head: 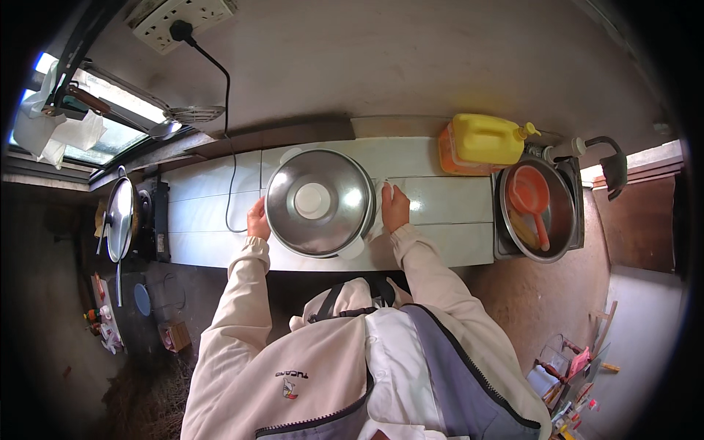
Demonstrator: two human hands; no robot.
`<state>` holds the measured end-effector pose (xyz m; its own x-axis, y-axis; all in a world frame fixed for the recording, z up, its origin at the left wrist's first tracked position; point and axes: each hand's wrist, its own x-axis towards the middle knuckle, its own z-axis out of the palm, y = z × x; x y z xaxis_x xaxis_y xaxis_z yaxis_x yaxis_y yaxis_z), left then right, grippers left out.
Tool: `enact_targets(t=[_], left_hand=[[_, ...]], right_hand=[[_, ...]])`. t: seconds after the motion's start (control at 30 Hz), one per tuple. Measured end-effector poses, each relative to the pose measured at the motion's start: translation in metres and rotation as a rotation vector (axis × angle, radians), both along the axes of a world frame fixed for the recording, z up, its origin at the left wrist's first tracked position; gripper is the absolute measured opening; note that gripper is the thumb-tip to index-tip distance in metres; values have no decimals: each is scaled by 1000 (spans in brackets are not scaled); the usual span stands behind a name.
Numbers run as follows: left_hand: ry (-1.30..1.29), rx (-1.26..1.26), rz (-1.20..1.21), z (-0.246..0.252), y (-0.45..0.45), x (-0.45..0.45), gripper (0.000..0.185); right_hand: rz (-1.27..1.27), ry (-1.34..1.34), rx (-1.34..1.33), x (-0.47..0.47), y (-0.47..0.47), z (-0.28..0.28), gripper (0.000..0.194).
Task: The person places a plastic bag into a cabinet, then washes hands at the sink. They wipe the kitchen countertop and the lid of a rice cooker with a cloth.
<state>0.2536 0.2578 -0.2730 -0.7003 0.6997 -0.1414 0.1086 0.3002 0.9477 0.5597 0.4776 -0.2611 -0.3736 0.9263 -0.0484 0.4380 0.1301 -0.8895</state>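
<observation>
A round electric cooker (291,236) with a shiny metal lid and a white knob (312,201) stands on the white tiled counter (451,203). My left hand (258,218) touches the cooker's left side; its fingertips are partly hidden, so its grip is unclear. On the other side, my right hand (396,208) is closed on a thin white cloth or tissue (378,226), close beside the cooker. Part of that cloth lies on the tiles. Two pale side handles stick out from the cooker, at its upper left and lower right.
A yellow jug (487,140) with a pump stands at the back right. Beyond it, a metal basin (562,220) holds a red dipper (529,190). A lidded pan (122,220) sits on a stove at left. A black power cord (227,165) hangs onto the counter.
</observation>
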Motion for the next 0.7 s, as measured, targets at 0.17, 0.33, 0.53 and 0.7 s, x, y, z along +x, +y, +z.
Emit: enact_targets(t=[0.17, 0.33, 0.53, 0.7], left_hand=[[-20, 3, 40, -4, 1, -1, 37], [-82, -11, 59, -1, 2, 2, 36], [-56, -5, 47, 4, 6, 0, 33], [-67, -2, 1, 2, 8, -2, 32]], right_hand=[[62, 259, 486, 1, -5, 0, 35], [-16, -65, 29, 2, 11, -16, 45], [-377, 577, -561, 70, -18, 4, 45], [-107, 503, -366, 79, -107, 54, 41]])
